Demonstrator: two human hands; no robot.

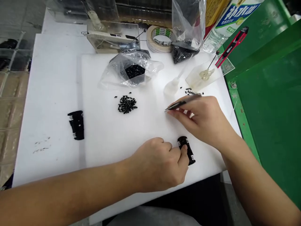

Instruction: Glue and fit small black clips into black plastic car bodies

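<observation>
My left hand (pixel 164 163) is curled closed near the front edge of the white board, its thumb pressed on a small black curved plastic piece (pixel 190 154) with white marks. Part of that piece is hidden under the hand. My right hand (pixel 199 117) pinches a slim, dark, pen-like tool (pixel 182 103), its fine tip pointing left just over the board. Whether it is a pen or tweezers I cannot make out. Left of the tip lies a pile of tiny black parts (pixel 127 104). More tiny black parts (pixel 189 91) are scattered behind my right hand.
A second black curved piece (pixel 77 125) lies at the left. Along the back are an open plastic bag (pixel 134 70) of black parts, a tape roll (pixel 160 45), a white squeeze bottle (pixel 171 86), a clear bottle (pixel 213 40) and a red-black cutter (pixel 231 47). Green panels (pixel 270 94) border the right.
</observation>
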